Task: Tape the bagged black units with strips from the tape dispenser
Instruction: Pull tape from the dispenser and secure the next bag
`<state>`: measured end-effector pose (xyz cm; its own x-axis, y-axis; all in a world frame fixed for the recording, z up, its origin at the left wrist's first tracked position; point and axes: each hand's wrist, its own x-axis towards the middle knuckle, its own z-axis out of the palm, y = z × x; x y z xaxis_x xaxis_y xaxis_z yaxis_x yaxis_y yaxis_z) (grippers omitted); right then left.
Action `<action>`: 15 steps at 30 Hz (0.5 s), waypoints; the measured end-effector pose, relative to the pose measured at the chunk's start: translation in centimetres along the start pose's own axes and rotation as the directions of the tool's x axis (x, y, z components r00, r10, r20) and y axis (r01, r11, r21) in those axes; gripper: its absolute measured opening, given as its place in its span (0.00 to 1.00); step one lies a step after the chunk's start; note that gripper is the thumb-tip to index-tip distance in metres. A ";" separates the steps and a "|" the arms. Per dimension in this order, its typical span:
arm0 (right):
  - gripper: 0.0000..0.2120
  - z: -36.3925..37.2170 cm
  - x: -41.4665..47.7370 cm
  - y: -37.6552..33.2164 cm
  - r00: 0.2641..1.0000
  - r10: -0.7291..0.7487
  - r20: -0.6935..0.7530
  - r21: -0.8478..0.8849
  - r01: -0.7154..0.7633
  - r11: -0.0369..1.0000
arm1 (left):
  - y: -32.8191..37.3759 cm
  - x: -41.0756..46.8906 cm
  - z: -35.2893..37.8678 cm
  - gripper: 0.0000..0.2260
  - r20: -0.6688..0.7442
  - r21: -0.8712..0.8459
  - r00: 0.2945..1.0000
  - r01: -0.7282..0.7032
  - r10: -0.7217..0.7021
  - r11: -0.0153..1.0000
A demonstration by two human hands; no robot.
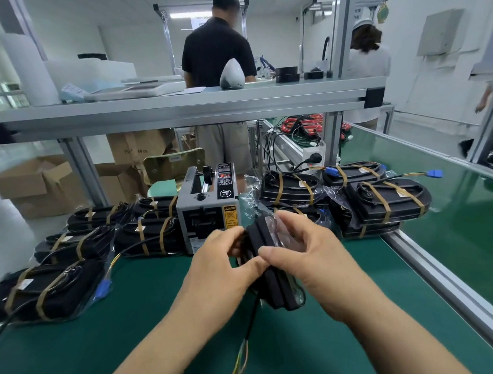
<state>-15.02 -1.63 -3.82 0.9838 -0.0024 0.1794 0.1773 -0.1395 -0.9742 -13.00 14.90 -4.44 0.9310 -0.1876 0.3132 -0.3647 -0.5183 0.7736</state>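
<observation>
In the lower centre of the frame a bagged black unit (274, 286) was held up on edge above the green tabletop (132, 316), both hands clamped on it. The left hand (222, 260) curled round its far end, the right hand (306, 257) wrapped over the clear bag, and the two thumbs met on the near face, probably to pull the loose plastic snug before a strip went round. Whether a strip already lay under the thumbs could not be told. The unit hung just in front of the grey tape dispenser (208, 213), likely so that its outlet stayed a short reach away. Its cable (245, 340) dangled toward the bottom edge, outside the bag. Units already banded with brown tape lay in a pile at middle left (146, 238) and a stack at middle right (380, 201), flanking the dispenser, seemingly set aside as finished work.
</observation>
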 end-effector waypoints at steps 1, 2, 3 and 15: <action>0.28 0.5 0.1 0.5 0.999 -0.013 -0.053 0.020 0.014 1.000 | -0.3 -0.1 0.3 0.19 -0.035 -0.009 0.999 -0.019 0.019 1.000; 0.27 1.1 0.2 1.1 0.996 -0.015 -0.089 0.051 0.019 0.998 | -0.7 -0.3 0.6 0.24 -0.062 -0.015 0.997 -0.037 0.036 0.999; 0.27 1.6 0.2 1.8 0.993 -0.018 -0.116 0.059 0.025 0.998 | -1.2 -0.6 0.9 0.28 -0.081 0.003 0.995 -0.060 0.060 0.998; 0.19 6.0 -2.4 6.8 0.959 -0.010 -0.285 -0.126 -0.027 0.992 | -5.8 -4.9 4.4 0.35 -0.134 0.213 0.948 -0.256 0.288 0.943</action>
<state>-15.99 3.37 -11.73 0.9334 -0.2831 0.2206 0.1456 -0.2631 -0.9537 -15.37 15.12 -12.92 0.7756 -0.2152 0.5934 -0.5785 -0.6185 0.5319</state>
